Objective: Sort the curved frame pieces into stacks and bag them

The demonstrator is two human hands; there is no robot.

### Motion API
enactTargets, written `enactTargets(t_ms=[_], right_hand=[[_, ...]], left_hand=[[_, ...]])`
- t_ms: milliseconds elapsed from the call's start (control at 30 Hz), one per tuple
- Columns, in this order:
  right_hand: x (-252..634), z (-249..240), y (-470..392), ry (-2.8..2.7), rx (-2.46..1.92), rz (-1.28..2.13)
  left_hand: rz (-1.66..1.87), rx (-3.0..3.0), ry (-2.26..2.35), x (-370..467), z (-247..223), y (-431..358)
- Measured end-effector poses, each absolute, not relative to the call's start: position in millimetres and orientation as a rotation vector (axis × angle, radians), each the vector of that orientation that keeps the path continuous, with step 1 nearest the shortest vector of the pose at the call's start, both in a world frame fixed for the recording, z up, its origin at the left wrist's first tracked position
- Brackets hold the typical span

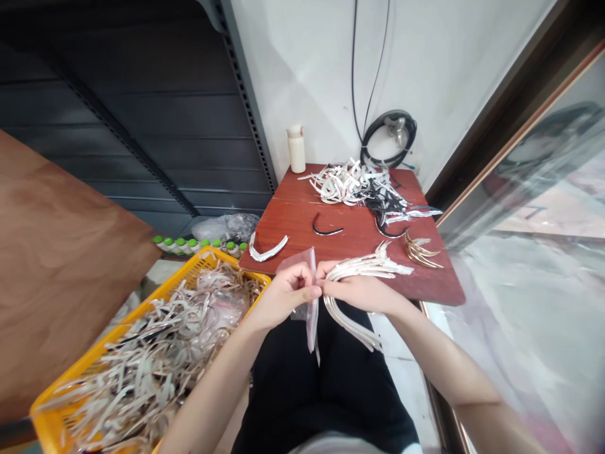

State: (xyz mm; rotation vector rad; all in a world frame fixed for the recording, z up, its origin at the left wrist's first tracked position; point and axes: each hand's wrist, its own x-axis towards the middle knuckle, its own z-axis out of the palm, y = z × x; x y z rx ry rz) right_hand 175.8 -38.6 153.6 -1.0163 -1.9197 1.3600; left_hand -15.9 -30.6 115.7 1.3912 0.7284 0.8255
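Observation:
My left hand point(290, 293) pinches a clear plastic bag point(312, 325) with a reddish line along its edge. Touching it at the fingertips, my right hand point(347, 290) is closed round a bundle of white curved strips point(352, 328), whose ends fan out above the hand and hang below it. Both hands are over the near edge of the red-brown table point(293, 211). A white U-shaped bundle point(267, 252) lies to the left, a black curved strip point(327, 232) beyond the hands, and gold curved strips point(422, 253) to the right.
A pile of white strips point(343, 183) and black strips point(385, 197) lies at the table's back, near a white bottle point(297, 151) and a coiled black cable point(411, 135). Lower left stands a yellow crate point(61, 403) full of strips. Glass borders the right side.

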Motion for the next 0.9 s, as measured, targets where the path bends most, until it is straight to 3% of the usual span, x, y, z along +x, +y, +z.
enactTargets(t_ms=[300,467,733,900], right_hand=[[183.2,139.3,-31.8,-1.750,-1.102,1.273],[177.9,131.9,-28.3,-1.776,-1.084,1.272],[170.5,98.8,-17.1,-1.639,-1.231,1.229],[176.0,72.0,-11.9,-1.534,-1.357,1.106]], left_hand=[[0.940,2.046,1.536,-36.0,140.0,-37.4],[0.616,2.361,1.407,-35.6,151.1,-33.6],[0.653,2.414,1.237,-24.2,125.9,-10.1],[0.438,2.549,1.287,-11.9,105.2,-1.4]])
